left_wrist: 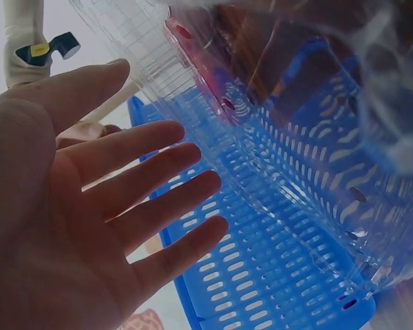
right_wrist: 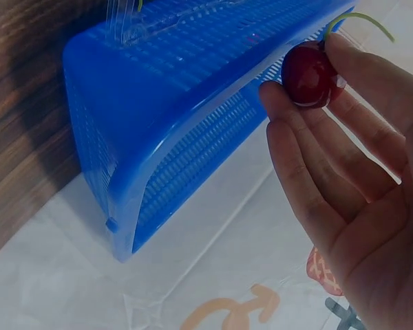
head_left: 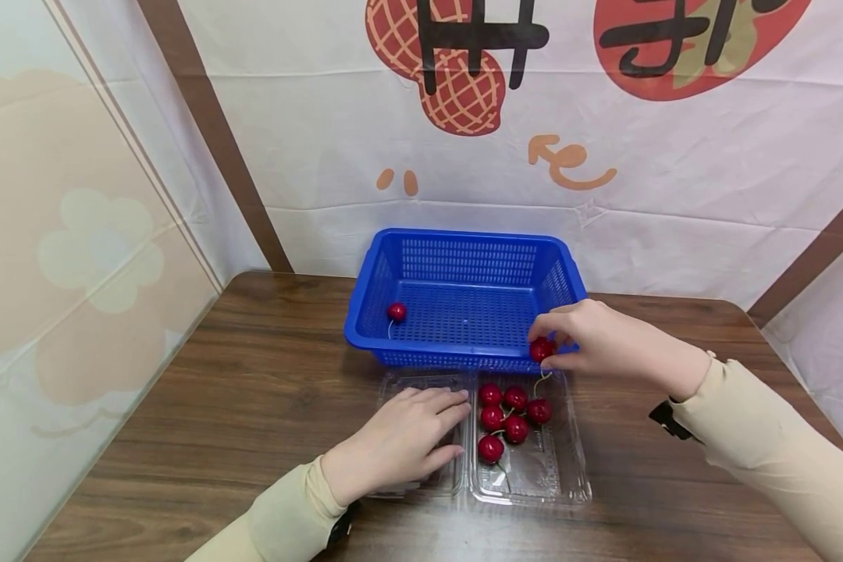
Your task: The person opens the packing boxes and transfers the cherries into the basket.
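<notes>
My right hand pinches a red cherry between thumb and fingertips, its green stem sticking out. In the head view it hovers at the near right rim of the blue basket. One cherry with a pale stem lies inside the basket at the left. In front stands a clear plastic clamshell box, opened out, with several cherries in its right half. My left hand lies over the left half, its fingers extended; in the left wrist view these fingers are straight and hold nothing.
The wooden table carries the basket and box. A white printed cloth hangs right behind the basket, and another panel rises along the table's left edge.
</notes>
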Action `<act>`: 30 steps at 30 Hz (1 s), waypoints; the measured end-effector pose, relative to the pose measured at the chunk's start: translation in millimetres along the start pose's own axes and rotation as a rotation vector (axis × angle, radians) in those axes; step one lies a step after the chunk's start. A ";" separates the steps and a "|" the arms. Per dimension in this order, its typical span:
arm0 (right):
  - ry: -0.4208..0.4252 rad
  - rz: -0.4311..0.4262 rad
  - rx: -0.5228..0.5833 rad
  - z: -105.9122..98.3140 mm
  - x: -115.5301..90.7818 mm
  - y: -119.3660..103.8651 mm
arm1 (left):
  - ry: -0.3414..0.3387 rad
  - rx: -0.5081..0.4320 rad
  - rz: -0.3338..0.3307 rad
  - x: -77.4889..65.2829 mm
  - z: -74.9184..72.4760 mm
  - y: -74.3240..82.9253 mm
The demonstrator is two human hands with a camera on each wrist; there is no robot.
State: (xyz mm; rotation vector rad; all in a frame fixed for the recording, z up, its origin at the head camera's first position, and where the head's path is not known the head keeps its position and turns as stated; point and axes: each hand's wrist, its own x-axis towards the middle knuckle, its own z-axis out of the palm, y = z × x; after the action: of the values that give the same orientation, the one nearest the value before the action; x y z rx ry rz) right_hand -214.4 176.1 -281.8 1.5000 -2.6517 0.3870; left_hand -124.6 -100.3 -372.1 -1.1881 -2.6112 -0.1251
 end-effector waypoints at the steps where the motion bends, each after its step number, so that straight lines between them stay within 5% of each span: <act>1: -0.005 0.009 -0.001 -0.2 1.3 0.7 | 0.000 0.000 0.000 0.2 0.2 0.0; 30: -0.033 0.046 0.004 0.7 58.4 27.8 | -0.048 -0.004 -0.022 0.6 -3.0 0.5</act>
State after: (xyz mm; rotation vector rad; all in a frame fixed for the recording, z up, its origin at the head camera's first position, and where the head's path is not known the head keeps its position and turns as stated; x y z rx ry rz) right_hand -268.4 140.9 -276.8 1.4607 -2.7167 0.3735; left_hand -123.9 -100.0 -369.1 -1.1784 -2.6674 -0.1078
